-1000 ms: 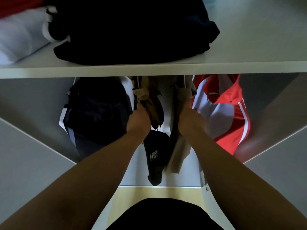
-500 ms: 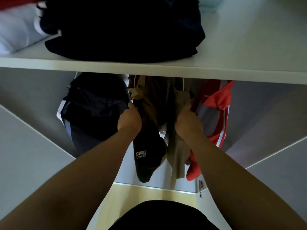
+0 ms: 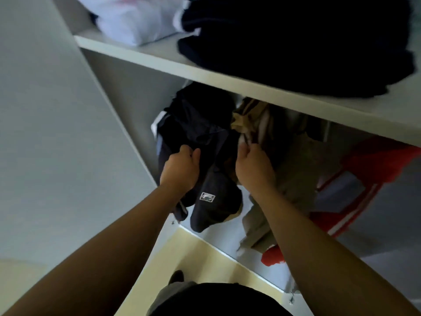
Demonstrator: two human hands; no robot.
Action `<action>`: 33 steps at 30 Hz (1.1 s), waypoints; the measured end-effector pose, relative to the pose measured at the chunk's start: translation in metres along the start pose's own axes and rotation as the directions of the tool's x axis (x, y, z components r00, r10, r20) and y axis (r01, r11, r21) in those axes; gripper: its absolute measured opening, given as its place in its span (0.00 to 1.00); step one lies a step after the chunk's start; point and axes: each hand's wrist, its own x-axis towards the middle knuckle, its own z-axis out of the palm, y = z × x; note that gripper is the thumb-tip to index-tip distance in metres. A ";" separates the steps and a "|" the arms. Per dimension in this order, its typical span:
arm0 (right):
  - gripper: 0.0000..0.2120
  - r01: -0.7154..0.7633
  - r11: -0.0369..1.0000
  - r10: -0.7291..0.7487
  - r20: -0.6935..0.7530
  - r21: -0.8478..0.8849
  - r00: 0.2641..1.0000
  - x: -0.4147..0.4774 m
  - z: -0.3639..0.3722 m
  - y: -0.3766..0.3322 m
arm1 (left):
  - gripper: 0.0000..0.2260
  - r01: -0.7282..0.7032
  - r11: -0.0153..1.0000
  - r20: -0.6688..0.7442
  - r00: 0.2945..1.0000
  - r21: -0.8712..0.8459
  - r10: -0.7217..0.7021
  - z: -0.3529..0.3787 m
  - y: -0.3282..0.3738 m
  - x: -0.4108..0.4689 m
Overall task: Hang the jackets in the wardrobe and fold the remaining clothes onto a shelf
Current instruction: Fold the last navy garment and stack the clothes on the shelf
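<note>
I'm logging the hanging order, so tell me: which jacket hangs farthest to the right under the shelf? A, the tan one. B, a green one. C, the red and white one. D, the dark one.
C: the red and white jacket hangs at the right end, past the tan jacket, while the dark jacket is at the left.

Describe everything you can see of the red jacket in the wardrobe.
The red jacket hangs at the right end of the row, under the shelf, which hides its top. The fabric looks smooth and sporty: red with pale grey panels and white stripes along a lower edge. It hangs tilted rather than straight down. Its left side is covered by the tan jacket, which seems to rest against it. One red corner shows lower down, beside the right forearm.
</note>
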 end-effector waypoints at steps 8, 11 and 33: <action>0.24 0.239 0.952 -0.287 0.294 0.189 0.912 -0.070 0.120 -0.089 | 0.18 0.400 0.915 -0.190 0.903 0.043 -0.386 -0.108 -0.113 -0.096; 0.25 0.291 0.937 -0.346 0.381 0.194 0.858 -0.104 0.148 -0.120 | 0.18 0.464 0.886 -0.262 0.853 -0.019 -0.452 -0.146 -0.147 -0.134; 0.22 0.233 0.955 -0.230 -0.037 0.185 0.973 -0.288 0.186 -0.201 | 0.19 -0.126 0.921 -0.599 0.790 -0.369 -0.132 -0.294 -0.266 -0.188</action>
